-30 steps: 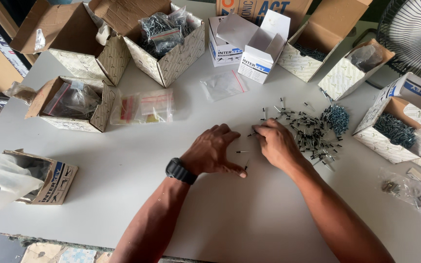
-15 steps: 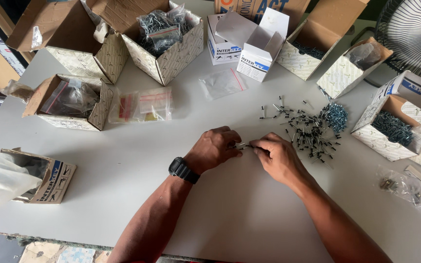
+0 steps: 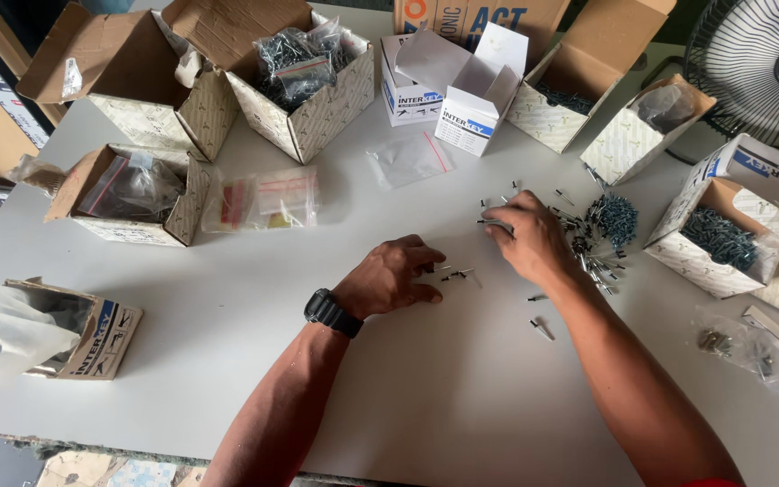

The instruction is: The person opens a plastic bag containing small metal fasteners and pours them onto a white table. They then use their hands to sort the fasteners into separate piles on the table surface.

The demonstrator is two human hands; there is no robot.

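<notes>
White table top point(image 3: 462, 397) is carrying the whole job, cardboard boxes ringing it from 9 through 12 to 3 o'clock. Left hand point(image 3: 396, 276) is resting palm down near the centre, black wristwatch point(image 3: 328, 312) on the wrist, fingers curled and pressing together over a few small screws point(image 3: 455, 272) lying just at its 3 o'clock; cannot tell if any is actually being pinched. Right hand point(image 3: 528, 236) is sitting at 2 o'clock from the left one, well apart from it, fingertips pinching one thin screw point(image 3: 490, 223) that is sticking out toward 9 o'clock. Loose pile of screws point(image 3: 604, 236) is spreading on the table at the right hand's 3 o'clock, touching its edge, with two strays point(image 3: 541, 328) lying at 6 o'clock beside the forearm. Open box of screws point(image 3: 719, 236) is standing at 3 o'clock from the pile. Clear zip bag point(image 3: 410, 160) is lying flat at 12 o'clock from the left hand, and a bundle of small packets point(image 3: 261, 200) is lying at its 10 o'clock. Box stuffed with bagged parts point(image 3: 304, 77) is sitting at 11 o'clock, a small white carton point(image 3: 471, 113) at 12. Fan point(image 3: 762, 65) is showing at the far 2 o'clock corner
</notes>
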